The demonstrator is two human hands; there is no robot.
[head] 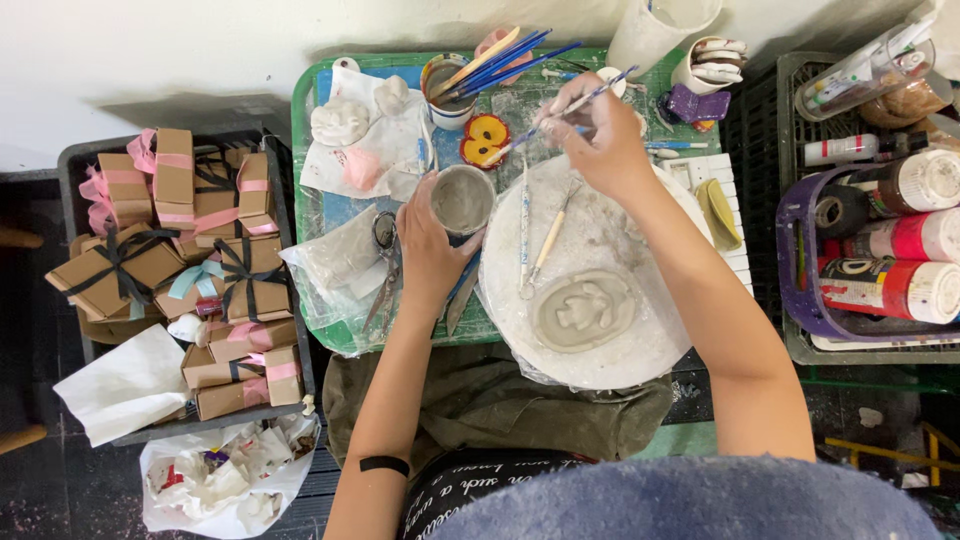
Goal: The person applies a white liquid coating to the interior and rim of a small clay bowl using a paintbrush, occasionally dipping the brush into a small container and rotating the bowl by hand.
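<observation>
The left hand is wrapped around a small grey cup of what looks like clay slip, holding it up just beside the left edge of the round white board. The right hand is pinched on a thin brush, its handle pointing up and right, its tip angled down toward the cup but not in it.

On the board, near its front, lies an oval clay relief — grey, unpainted, with a raised figure in the middle. Two modelling tools lie on the board between the relief and the cup.

My reading: this is the loading step — brush and cup are in hand, the relief untouched. The next move seems to call for dipping the tip into the cup, then carrying it across the board to the relief without dripping, with a light touch so the raised detail is not smeared.

A jar of brushes stands behind on the green tabletop; a crate of ribboned boxes sits well to the left, paint bottles to the right.
</observation>
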